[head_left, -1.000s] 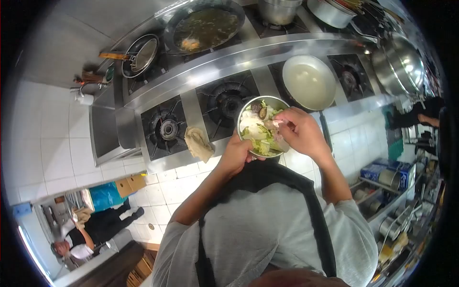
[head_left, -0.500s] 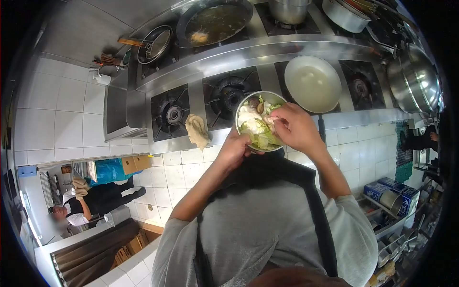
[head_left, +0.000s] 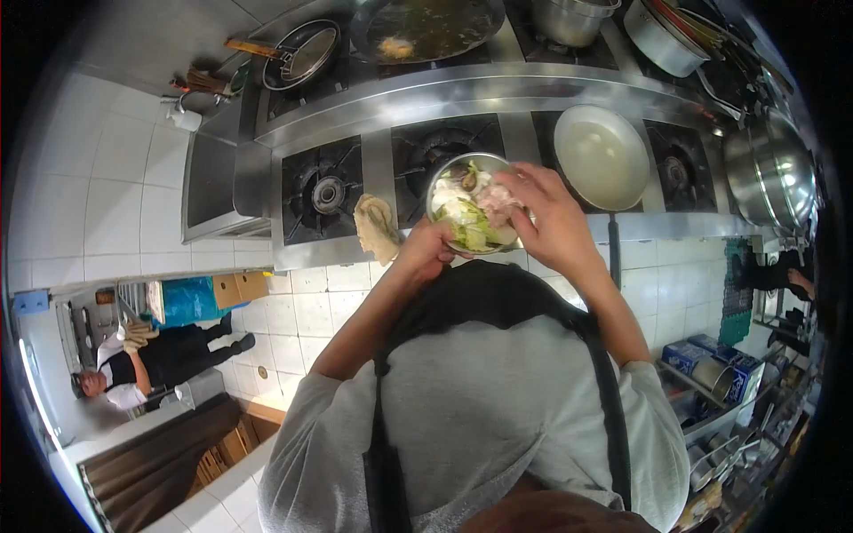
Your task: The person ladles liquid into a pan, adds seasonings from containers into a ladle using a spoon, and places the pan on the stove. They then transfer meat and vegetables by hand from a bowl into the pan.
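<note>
A round metal bowl [head_left: 433, 188] is held over the front edge of the stove, with my left hand [head_left: 425, 250] closed on its lower left rim. Inside lie chopped green leaves [head_left: 473, 231], white pieces [head_left: 450, 197], a dark brown piece [head_left: 469, 180] and pale pink pieces that look like raw meat [head_left: 495, 202]. Over the bowl's right side is my right hand [head_left: 558, 220], its thumb and fingers apart beside the pink pieces. I cannot see any piece gripped between them.
To the right, a white pan [head_left: 602, 164] with cloudy liquid sits on a burner. A beige cloth [head_left: 377, 229] hangs over the stove edge. Behind stand a wok of oil [head_left: 435, 31] and a pot [head_left: 573, 22]. A person [head_left: 151, 364] stands at far left.
My right hand's fingers have spread from a pinch inside the bowl, and more pink pieces show there. The bowl has shifted slightly left and up in view.
</note>
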Available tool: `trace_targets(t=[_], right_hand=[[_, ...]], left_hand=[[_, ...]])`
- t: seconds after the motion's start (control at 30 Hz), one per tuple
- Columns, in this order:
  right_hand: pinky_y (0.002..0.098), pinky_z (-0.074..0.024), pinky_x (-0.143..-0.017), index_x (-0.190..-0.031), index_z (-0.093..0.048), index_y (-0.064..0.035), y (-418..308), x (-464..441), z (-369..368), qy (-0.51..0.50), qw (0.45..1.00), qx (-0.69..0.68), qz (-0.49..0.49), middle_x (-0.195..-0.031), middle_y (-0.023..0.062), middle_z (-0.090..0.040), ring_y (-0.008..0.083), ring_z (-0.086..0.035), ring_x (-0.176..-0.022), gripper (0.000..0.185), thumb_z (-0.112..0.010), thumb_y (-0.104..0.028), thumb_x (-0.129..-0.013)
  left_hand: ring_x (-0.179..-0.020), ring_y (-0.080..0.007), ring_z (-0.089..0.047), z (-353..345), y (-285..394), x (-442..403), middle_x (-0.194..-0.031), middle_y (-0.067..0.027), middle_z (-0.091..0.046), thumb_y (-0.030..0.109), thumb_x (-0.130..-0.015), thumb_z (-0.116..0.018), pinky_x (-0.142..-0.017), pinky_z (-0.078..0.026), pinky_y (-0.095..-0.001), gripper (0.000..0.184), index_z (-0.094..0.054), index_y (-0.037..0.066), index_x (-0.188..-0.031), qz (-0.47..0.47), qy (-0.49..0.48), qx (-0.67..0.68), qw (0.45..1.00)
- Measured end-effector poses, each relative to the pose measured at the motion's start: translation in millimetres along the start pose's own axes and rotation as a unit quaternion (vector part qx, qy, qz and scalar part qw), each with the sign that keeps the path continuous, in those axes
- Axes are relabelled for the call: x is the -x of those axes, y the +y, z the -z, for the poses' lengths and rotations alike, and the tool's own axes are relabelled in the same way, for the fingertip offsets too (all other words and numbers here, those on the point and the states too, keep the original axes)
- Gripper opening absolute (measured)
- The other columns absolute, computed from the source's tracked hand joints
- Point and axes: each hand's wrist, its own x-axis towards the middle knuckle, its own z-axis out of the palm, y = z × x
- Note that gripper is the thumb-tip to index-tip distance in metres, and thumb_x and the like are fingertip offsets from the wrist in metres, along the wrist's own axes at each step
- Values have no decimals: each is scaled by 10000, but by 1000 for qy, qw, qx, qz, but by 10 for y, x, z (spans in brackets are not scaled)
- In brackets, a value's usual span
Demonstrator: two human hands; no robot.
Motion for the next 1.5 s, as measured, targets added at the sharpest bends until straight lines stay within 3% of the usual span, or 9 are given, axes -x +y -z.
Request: trace_targets(t=[0.4,0.63,0.73,0.83,0.9,1.03,1.17,1.27,1.5], right_hand=[[452,-551,-917,-1255,-704,-72,155,844,-1173,-144,929,6,-341,-1191,216,-692,388,-692,-1067,379,-723,-162,-887],[375,-575,-790,-1197,-729,-50,616,2361,-1646,-86,834,-63,-542,-1035,170,-745,299,-738,-890,346,-745,-177,-876],[303,-530,-620,-1088,-739,-31,1302,4024,-2165,9,823,-228,-521,-823,80,-719,185,-692,-729,235,-719,-180,-907],[260,-469,-538,-1055,-734,-56,31,3467,-1737,-17,734,-209,-647,-802,47,-661,108,-609,-657,184,-654,-200,-972],[259,-463,-536,-1077,-726,-65,-298,3363,-1784,33,644,-214,-734,-808,44,-651,108,-597,-649,190,-626,-203,-993],[286,-479,-563,-1090,-717,-63,-447,3495,-1983,87,554,-244,-791,-820,55,-655,135,-610,-664,195,-616,-204,-1001],[314,-495,-589,-1103,-709,-60,-546,3470,-2033,138,491,-254,-822,-831,66,-659,163,-622,-678,200,-606,-204,-1009],[334,-507,-609,-1113,-702,-58,-633,3405,-2048,180,449,-254,-838,-840,75,-662,184,-631,-689,204,-599,-205,-1015],[359,-490,-602,-1094,-684,-60,-1044,3500,-2098,210,366,-257,-869,-824,81,-648,206,-615,-668,192,-597,-213,-1018]], left_hand=[[-851,-382,-770,2342,548,-798,-1254,-275,-663,-82,-851,-438,-391,-366,-216,599,-395,-47,-1448,-43,129,59,989],[-940,-419,-756,2514,454,-949,-1290,-265,-646,-112,-863,-459,-438,-430,-241,593,-402,-44,-1449,-97,116,100,983],[-948,-404,-752,2751,484,-894,-1306,-246,-641,-62,-930,-519,-507,-503,-278,497,-468,-7,-1421,-23,73,89,993],[-877,-316,-764,2908,870,-654,-1260,-192,-681,103,-978,-634,-533,-515,-275,413,-546,50,-1378,51,76,31,995],[-788,-227,-772,3059,1542,-341,-1128,-128,-741,224,-984,-644,-491,-458,-265,369,-593,58,-1310,107,57,-221,968],[-620,-135,-672,3673,2712,-708,-928,-41,-721,296,-993,-669,-490,-434,-242,284,-678,88,-1185,-86,131,-282,946],[-643,-121,-648,3880,4044,-1664,-837,-19,-699,195,-983,-679,-608,-511,-282,186,-712,41,-1080,-340,217,-312,860],[-983,-296,-718,3981,4848,-2428,-966,-108,-742,237,-957,-660,-875,-550,-412,234,-745,120,-1141,-475,286,-570,606],[-1503,-400,-308,3606,5596,-3007,-1546,-171,-446,237,-960,-589,-1095,-348,-671,377,-707,168,-1311,-208,348,-819,407]])
